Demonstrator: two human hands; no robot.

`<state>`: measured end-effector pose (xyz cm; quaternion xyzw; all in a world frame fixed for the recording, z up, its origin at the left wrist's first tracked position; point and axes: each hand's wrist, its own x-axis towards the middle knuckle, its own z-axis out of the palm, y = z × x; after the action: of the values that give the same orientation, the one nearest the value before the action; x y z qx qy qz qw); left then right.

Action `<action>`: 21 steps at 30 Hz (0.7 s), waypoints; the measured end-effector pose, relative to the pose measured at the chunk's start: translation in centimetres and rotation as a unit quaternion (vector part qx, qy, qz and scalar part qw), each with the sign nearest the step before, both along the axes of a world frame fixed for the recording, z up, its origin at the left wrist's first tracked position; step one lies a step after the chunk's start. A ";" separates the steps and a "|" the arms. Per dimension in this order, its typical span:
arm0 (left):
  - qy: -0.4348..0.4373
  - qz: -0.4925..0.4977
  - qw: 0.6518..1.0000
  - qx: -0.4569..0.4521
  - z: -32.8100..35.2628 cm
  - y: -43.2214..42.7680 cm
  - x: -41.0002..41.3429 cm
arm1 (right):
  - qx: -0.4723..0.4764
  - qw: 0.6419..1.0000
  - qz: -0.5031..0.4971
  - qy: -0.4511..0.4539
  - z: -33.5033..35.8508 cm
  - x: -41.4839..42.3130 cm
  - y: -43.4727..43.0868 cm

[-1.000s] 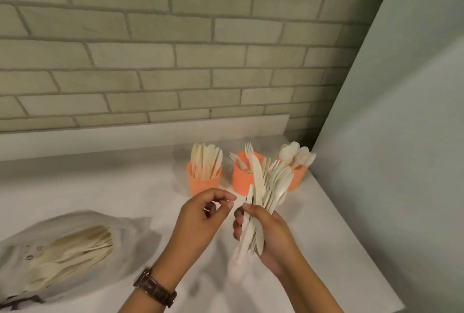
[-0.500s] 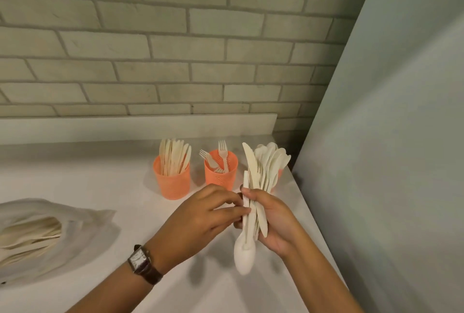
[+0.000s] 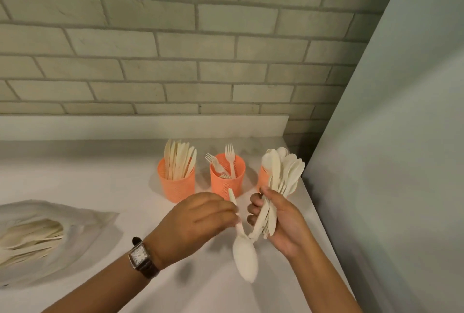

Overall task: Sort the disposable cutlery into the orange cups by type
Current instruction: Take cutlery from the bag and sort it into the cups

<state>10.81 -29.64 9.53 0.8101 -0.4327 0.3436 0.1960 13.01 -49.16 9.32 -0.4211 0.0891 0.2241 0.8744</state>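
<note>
Left hand (image 3: 200, 217): thumb and fingertips pinch the handle of one cream disposable spoon (image 3: 244, 260), bowl hanging down over the white counter (image 3: 100, 174), in front of the cups. Right hand (image 3: 281, 222): fingers curled round a fanned bundle of cream plastic cutlery (image 3: 278, 182).

My judgement: the spoon belongs in the right-hand orange plastic cup (image 3: 263, 179), half hidden behind the bundle. I would shift the bundle aside first, then turn the spoon handle-down, matching the bowls-up spoons there.

Versus half a second ago: the spoon lay against the bundle; now it is drawn leftward, only its neck near the bundle's lower ends.

Matt plastic spoon (image 3: 244, 260), textured plastic cups (image 3: 227, 182), rough brick wall (image 3: 175, 44)
</note>
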 end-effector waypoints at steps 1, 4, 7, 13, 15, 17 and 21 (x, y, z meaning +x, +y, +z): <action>0.054 0.024 0.996 -0.065 0.2 -0.3 0.0 | -0.020 1.000 -0.011 -0.005 -0.3 0.2 -0.5; 0.252 0.114 0.891 -0.359 1.0 -1.8 0.7 | -0.099 0.994 -0.027 -0.039 -1.0 0.1 -2.0; 0.372 0.134 0.753 -0.526 1.1 -3.1 3.2 | -0.131 0.989 -0.042 -0.054 -1.7 -0.5 -2.9; 0.467 0.126 0.710 -0.512 0.0 -8.6 8.8 | -0.133 0.987 -0.079 -0.049 -2.4 -1.7 -4.0; 0.463 0.134 0.723 -0.495 -1.0 -10.7 10.5 | -0.141 0.985 -0.084 -0.050 -2.4 -1.9 -4.3; 0.453 0.165 0.755 -0.444 -2.3 -12.1 11.7 | -0.146 0.984 -0.089 -0.050 -2.3 -2.0 -4.5; 0.467 0.211 0.790 -0.338 -4.5 -13.2 12.3 | -0.154 0.983 -0.094 -0.044 -2.0 -1.8 -5.2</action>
<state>23.15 -42.87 5.07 0.8253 0.0363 0.0808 0.5577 11.18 -54.31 7.28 -0.5498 0.1231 0.1055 0.8194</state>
